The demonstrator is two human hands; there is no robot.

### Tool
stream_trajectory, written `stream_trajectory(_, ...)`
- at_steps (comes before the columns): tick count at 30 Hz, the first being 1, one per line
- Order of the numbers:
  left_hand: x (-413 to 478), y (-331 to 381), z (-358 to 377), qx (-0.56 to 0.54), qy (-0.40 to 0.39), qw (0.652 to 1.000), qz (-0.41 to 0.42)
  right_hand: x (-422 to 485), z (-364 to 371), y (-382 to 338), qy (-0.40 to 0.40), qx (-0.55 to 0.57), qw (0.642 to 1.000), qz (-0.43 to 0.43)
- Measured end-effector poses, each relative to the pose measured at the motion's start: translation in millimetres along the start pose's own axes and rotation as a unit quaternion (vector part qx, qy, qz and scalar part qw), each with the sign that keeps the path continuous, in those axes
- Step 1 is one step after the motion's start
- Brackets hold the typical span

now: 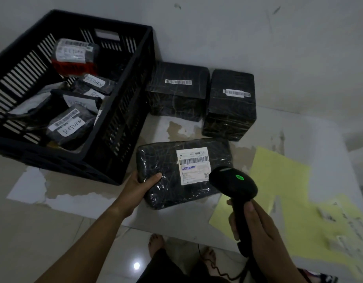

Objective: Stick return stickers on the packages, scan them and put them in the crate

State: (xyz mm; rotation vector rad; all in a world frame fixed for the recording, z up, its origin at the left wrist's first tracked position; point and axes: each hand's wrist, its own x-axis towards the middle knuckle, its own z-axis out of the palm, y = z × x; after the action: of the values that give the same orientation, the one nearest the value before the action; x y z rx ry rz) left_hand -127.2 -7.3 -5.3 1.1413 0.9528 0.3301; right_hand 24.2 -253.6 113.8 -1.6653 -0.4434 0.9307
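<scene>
A flat black wrapped package (166,166) with a white barcode label (193,165) lies on the table in front of me. My left hand (144,182) grips its near left corner, thumb on top. My right hand (256,223) holds the handle of a black barcode scanner (233,182). The scanner's head, with a green light lit, hovers just right of the label. The black slatted crate (119,111) at the left holds several wrapped packages with "RETURN" stickers (71,127).
Two black wrapped boxes (176,90) (230,105) with barcode strips stand against the wall behind the flat package. Yellow sticker backing sheets (278,176) lie on the right of the table. The scanner's cable hangs down by my bare feet on the tiled floor.
</scene>
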Motion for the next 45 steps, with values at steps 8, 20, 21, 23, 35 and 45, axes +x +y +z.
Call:
stream_trajectory(8,1.4,5.0,-0.3,0.035,0.010,0.999,0.010,1.8,1.7,-3.2,-0.001,-0.036,0.999,0.002)
stream_trajectory(20,5.6,9.8,1.9,0.031,0.010,0.999,0.009,3.6,-4.2,-3.0,-0.015,-0.018,0.999,0.022)
stream_trajectory(21,5.8,10.1,2.0,0.031,0.011,0.999,0.009,3.4,-4.2,-4.1,-0.013,-0.020,1.000,0.020)
stream_trajectory(23,6.4,9.6,2.5,0.032,0.012,0.999,0.011,3.5,-4.2,-4.6,-0.008,-0.027,1.000,0.005)
stream_trajectory(35,11.1,12.1,1.3,0.041,0.006,0.999,0.001,17.4,-8.7,0.1,0.007,-0.045,0.999,-0.006)
stream_trajectory(45,33.6,19.2,-15.3,0.095,-0.008,0.995,-0.022,123.5,-71.6,86.9,0.082,-0.236,0.968,0.003)
